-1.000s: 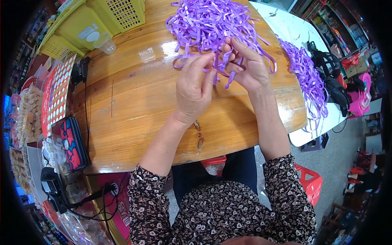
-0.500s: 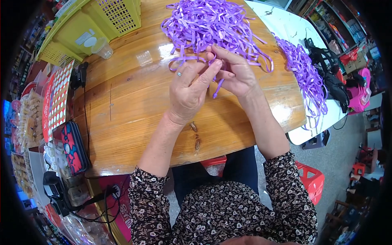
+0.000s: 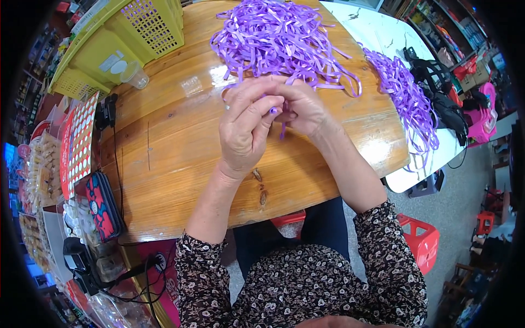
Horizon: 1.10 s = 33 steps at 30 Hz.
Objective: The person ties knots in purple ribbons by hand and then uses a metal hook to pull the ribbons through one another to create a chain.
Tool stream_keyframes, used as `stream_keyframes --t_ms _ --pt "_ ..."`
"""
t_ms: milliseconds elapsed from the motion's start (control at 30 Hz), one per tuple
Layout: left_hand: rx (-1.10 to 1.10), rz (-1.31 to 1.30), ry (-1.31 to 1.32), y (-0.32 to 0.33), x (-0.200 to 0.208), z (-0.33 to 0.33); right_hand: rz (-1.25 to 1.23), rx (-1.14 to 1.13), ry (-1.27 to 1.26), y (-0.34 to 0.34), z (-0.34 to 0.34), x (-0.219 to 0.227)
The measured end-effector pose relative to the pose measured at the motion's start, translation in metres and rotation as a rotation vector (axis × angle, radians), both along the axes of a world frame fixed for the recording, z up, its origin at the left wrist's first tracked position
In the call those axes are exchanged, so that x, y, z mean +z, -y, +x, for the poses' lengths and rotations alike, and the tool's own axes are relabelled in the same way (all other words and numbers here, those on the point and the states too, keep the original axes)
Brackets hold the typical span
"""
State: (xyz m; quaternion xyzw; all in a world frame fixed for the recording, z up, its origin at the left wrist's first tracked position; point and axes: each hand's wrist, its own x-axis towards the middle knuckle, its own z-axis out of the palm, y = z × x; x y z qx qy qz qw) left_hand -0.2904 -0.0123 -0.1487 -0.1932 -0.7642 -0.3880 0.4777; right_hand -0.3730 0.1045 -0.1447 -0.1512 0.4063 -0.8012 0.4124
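Ribbon pile [image 3: 276, 41] on table [image 3: 164, 153] behind hands [image 3: 270, 117], baskets [image 3: 131, 41] far left

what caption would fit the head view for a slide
Both hands, left hand and right hand, pinch a purple ribbon strip over a wooden table, beside a ribbon pile.

A small shop: stocked shelves [image 3: 437, 27], packaged snacks [image 3: 41, 169] beside the wooden table [image 3: 164, 158]

Head camera looks steeply down, close over the wooden table [image 3: 164, 158].
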Motion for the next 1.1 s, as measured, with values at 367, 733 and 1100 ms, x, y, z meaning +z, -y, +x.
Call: stream_keyframes --t_ms 367,733,1100 --pt "-0.166 0.568 0.381 0.001 0.004 0.011 0.174 -0.194 -0.272 -0.013 -0.007 0.016" --pt "-0.353 0.819 0.691 -0.023 -0.007 0.011 -0.72 -0.012 0.45 -0.022 -0.028 0.003" --pt "-0.356 0.759 0.762 -0.027 -0.014 0.01 -0.867 -0.047 0.479 -0.026 -0.027 0.005"
